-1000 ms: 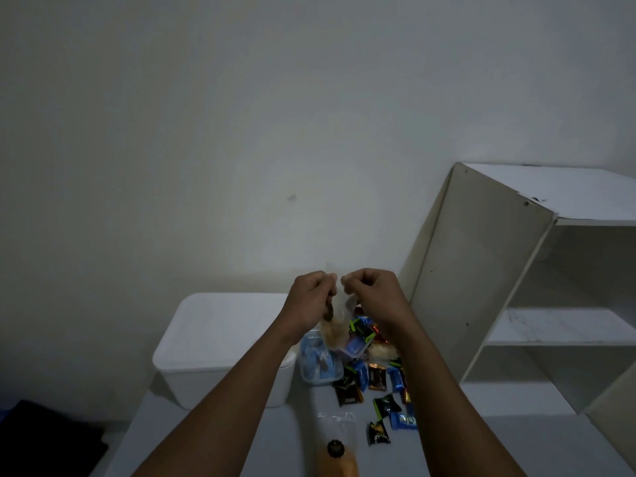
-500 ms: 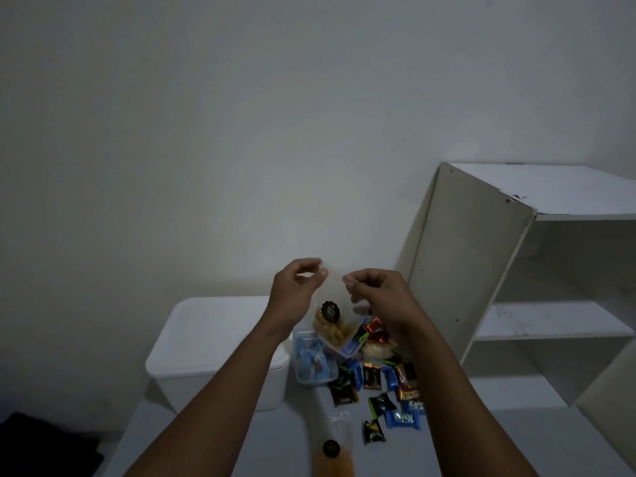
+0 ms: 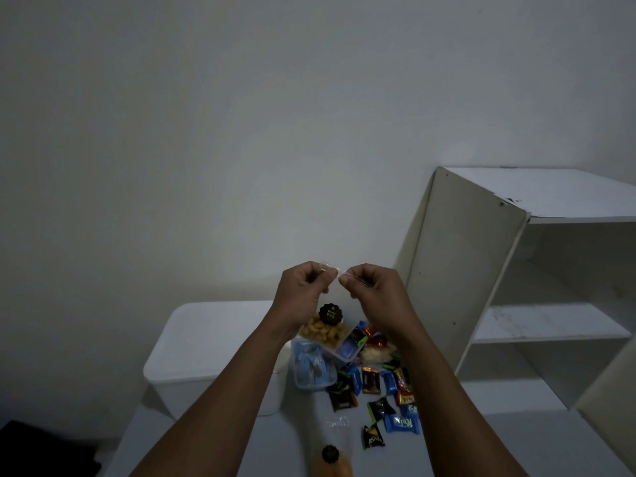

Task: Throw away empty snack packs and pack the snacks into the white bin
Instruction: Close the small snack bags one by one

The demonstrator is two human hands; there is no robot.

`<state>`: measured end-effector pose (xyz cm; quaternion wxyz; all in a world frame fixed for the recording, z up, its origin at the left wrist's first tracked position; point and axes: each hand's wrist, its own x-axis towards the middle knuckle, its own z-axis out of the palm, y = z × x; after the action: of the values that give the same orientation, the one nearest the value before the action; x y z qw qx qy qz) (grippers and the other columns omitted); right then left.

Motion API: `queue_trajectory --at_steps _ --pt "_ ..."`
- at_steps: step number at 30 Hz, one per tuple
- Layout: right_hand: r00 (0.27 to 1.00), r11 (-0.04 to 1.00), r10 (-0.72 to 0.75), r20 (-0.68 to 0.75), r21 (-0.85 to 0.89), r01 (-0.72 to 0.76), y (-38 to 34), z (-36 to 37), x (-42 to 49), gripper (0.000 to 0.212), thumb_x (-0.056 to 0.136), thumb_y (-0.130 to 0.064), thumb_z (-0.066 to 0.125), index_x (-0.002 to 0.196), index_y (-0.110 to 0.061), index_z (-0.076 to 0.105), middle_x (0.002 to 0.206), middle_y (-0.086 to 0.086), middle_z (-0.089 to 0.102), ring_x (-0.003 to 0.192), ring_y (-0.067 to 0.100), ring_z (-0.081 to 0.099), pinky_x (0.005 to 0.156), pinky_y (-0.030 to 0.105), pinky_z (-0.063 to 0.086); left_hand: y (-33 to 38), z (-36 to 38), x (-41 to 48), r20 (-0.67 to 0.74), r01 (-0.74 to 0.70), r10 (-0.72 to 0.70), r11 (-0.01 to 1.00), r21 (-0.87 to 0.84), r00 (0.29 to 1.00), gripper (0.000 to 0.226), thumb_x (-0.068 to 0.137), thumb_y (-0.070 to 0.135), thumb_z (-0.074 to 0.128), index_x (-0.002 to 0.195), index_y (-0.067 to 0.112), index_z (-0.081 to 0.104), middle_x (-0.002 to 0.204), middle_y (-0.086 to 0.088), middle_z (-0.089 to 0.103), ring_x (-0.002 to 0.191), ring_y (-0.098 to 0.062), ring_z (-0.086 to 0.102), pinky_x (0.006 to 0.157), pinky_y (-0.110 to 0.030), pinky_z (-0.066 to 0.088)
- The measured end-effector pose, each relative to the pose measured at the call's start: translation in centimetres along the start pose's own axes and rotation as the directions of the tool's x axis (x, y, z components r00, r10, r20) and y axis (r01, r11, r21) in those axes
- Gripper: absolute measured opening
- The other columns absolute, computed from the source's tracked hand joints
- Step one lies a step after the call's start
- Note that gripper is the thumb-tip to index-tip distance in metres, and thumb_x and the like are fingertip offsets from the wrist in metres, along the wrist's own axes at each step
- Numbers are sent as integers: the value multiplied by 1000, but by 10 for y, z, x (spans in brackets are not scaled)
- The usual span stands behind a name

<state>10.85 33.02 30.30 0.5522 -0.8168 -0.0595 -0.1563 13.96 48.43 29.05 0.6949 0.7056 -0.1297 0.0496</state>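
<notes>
A clear snack pouch [image 3: 327, 327] with golden crackers and a round black sticker hangs in front of me. My left hand [image 3: 304, 292] and my right hand [image 3: 373, 292] each pinch its top edge, close together, above the table. Below them a heap of small wrapped snacks [image 3: 375, 383] in blue, black and orange lies on the table. The white bin [image 3: 206, 359] stands at the left with its lid on. A second clear pouch [image 3: 335, 452] with a black sticker lies near the front edge.
A clear box of blue packets [image 3: 311, 368] sits beside the bin. A white shelf unit [image 3: 516, 287] stands at the right, close to the snacks. A dark object [image 3: 38, 449] lies low at the left. The wall is plain behind.
My hands came apart half a second ago, with the left one opening. Now they are together again, both pinching the pouch's top. The pouch hangs a little higher.
</notes>
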Motion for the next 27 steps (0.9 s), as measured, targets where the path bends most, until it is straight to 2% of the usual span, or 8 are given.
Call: queue_trajectory --at_steps 3,7,12,16,21,25,27 --pt "999 999 -10 43 -46 12 -2 -2 1 12 91 -24 71 87 -13 75 77 0 72 68 3 61 64 16 50 1 -4 -1 23 -1 1 1000 7 1000 12 92 18 68 82 21 73 77 10 70 66 -5 60 62 -15 47" --pt "999 1000 -9 39 -15 10 -5 -4 1 11 91 -21 71 87 -12 75 82 2 74 73 0 65 66 10 50 2 -6 -4 80 38 -36 999 -19 996 10 90 21 70 82 19 74 74 7 70 69 -9 61 69 -30 50" --pt "999 1000 -5 53 22 4 -8 -5 -3 10 90 -20 72 87 -11 76 75 0 71 68 2 62 63 13 49 3 -6 -7 65 36 -35 999 -13 997 7 88 21 73 84 16 75 74 4 70 71 -9 60 71 -30 50" --pt "996 988 90 27 122 -92 -6 -15 -6 11 90 -20 72 88 -10 75 80 10 74 66 4 64 62 15 48 4 -12 -4 5 59 -59 994 -87 998 13 92 21 68 80 16 70 69 4 64 72 -13 58 74 -35 49" --pt "999 997 50 -18 59 -49 -2 -9 -9 17 95 -24 66 88 -9 73 80 5 71 69 1 62 66 13 49 7 -9 -5 40 57 -53 992 -112 998 10 91 20 69 84 13 71 71 0 63 72 -13 57 70 -33 49" --pt "998 983 62 23 171 -65 -9 -8 -11 16 91 -21 71 89 -6 74 78 4 71 69 2 63 63 10 49 9 -10 -7 76 53 -49 997 -58 996 7 85 20 75 86 13 74 70 5 69 67 -8 60 64 -25 48" --pt "993 957 119 19 265 -120 -8 -7 -13 17 88 -25 73 89 -8 74 82 6 74 75 7 67 69 19 54 8 -10 -7 36 72 -68 990 -124 997 6 85 19 75 84 13 73 69 4 67 67 -11 59 67 -28 47"
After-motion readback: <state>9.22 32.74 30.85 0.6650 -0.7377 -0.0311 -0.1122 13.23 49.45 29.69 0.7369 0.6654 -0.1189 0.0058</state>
